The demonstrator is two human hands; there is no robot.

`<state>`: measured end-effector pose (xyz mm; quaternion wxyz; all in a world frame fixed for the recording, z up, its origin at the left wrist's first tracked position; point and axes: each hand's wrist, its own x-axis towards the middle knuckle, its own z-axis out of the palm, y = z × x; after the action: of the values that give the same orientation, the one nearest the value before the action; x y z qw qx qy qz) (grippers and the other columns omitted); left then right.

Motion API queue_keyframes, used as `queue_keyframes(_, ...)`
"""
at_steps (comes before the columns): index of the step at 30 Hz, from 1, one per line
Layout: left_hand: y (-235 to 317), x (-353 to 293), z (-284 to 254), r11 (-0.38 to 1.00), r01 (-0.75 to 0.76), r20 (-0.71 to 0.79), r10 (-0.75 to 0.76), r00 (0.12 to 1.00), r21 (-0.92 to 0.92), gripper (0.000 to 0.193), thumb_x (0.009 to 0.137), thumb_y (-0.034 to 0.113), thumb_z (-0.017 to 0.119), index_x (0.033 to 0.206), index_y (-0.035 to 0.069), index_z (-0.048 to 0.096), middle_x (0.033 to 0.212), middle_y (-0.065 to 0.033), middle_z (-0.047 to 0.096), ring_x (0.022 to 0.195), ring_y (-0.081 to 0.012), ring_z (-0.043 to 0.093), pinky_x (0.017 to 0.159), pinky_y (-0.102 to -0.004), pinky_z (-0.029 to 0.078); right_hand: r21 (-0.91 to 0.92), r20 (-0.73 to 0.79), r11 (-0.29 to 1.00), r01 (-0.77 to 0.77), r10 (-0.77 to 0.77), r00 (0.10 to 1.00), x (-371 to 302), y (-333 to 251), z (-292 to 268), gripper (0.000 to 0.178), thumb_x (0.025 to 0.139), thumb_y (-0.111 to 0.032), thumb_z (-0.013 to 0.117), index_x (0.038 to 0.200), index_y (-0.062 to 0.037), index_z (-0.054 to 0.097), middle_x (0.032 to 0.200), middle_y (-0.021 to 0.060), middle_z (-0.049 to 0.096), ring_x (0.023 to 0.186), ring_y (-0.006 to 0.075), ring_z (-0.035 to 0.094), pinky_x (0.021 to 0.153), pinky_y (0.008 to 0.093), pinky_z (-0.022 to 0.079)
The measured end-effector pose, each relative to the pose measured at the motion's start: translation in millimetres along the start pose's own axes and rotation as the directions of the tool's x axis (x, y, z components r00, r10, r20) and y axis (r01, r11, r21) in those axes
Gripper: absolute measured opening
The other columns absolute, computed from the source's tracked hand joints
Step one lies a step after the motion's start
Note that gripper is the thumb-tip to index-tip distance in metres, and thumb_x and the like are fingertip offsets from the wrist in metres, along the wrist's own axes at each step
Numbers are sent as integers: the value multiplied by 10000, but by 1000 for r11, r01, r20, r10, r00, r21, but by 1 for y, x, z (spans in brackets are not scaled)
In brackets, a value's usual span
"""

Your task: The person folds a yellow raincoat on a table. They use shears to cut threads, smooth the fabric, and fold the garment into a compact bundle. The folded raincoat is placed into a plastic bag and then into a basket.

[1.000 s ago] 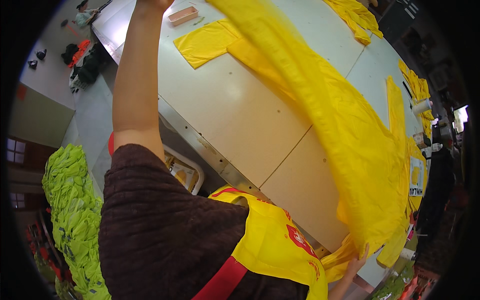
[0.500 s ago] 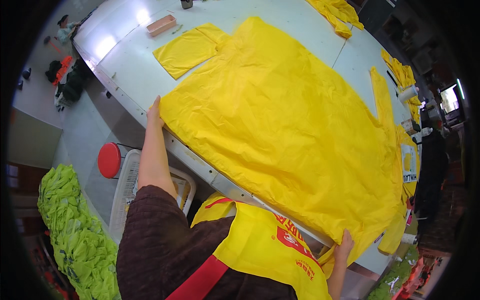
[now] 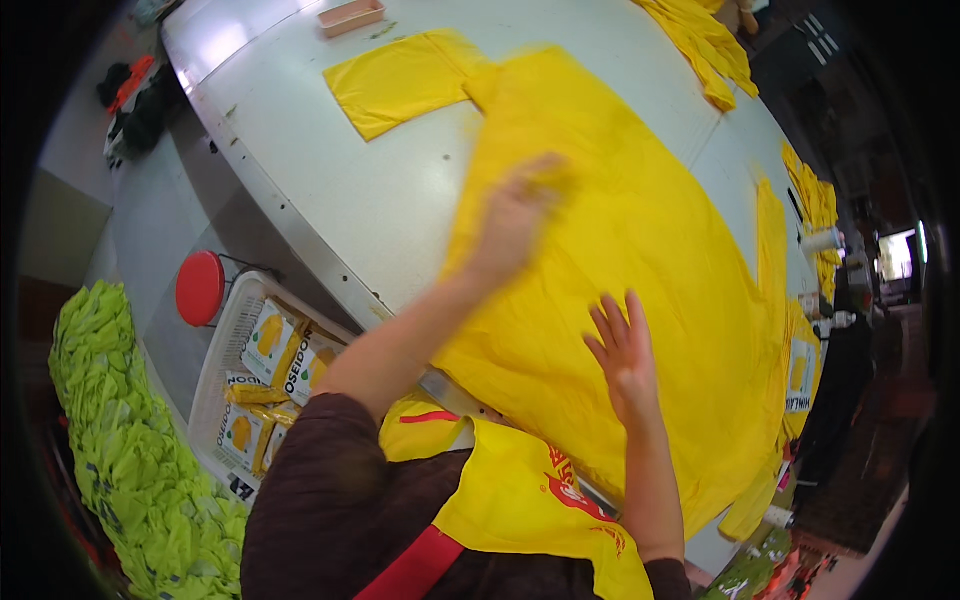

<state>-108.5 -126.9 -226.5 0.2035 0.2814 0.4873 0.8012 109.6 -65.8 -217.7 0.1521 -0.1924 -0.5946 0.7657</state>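
Observation:
A yellow raincoat-like garment [image 3: 640,260] lies spread over the white table [image 3: 330,200], one sleeve [image 3: 400,85] reaching out flat at its far left. My left hand [image 3: 515,220] is over the garment's left part, smeared by motion; its fingers cannot be made out, nor whether they grip the cloth. My right hand [image 3: 625,360] is over the lower middle of the garment, holding nothing, with fingers stretched and apart. Whether its palm touches the cloth I cannot tell. Slight creases cross the fabric near my hands.
Beside the table's near edge, a white basket [image 3: 208,405] holds several packaged yellow garments, near a red round stool [image 3: 200,288]. Bright green cloth [image 3: 120,420] is heaped at left. A pink tray [image 3: 352,17] and more yellow garments [image 3: 700,45] lie on the table's far side.
Both hands have left the garment's near edge; my left moved right and inward, my right moved up and opened. The garment's left side now lies farther right, baring table there.

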Motion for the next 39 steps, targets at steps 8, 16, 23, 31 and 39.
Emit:
queue_keyframes(8,1,53,15,604,619,635,-228,738,-503,409,908,247,471,1232,-3,460,1166,-128,553,1119,-219,522,933,-323,428,-349,-326,873,342,-455,829,91,-16,-22,549,807,-6,563,1309,-2,338,1256,114,451,1113,201,477,937,299,394)
queue_keyframes(16,-143,150,-92,628,706,-256,-778,573,-327,508,939,351,371,1303,0,324,1356,-190,355,1219,-285,408,1012,-460,308,-834,-428,550,46,-697,575,10,-126,-183,347,913,-236,394,1134,0,520,1109,162,565,906,248,592,732,351,516)
queue_keyframes(23,-192,174,-21,327,592,21,-863,504,-737,530,943,463,208,1198,56,432,1198,-106,502,998,-253,515,785,-361,419,-547,-522,792,271,-577,628,5,-131,-216,249,908,-67,439,1130,6,525,1077,143,592,902,228,600,742,330,529)
queue_keyframes(31,-206,192,-24,399,244,-14,-545,838,-884,571,874,592,368,1169,120,494,1115,-69,571,960,-265,560,764,-370,494,-331,-470,886,325,-453,758,33,-111,-234,252,879,-20,482,1122,15,541,1120,153,579,921,231,605,784,337,527)
queue_keyframes(39,-158,221,-141,990,133,-760,-119,638,-44,317,785,85,653,1059,60,496,816,-63,533,610,-119,476,488,-241,389,-391,-564,843,369,-537,627,60,-120,-181,266,868,-24,488,1107,82,538,1058,165,603,903,223,610,778,295,516)
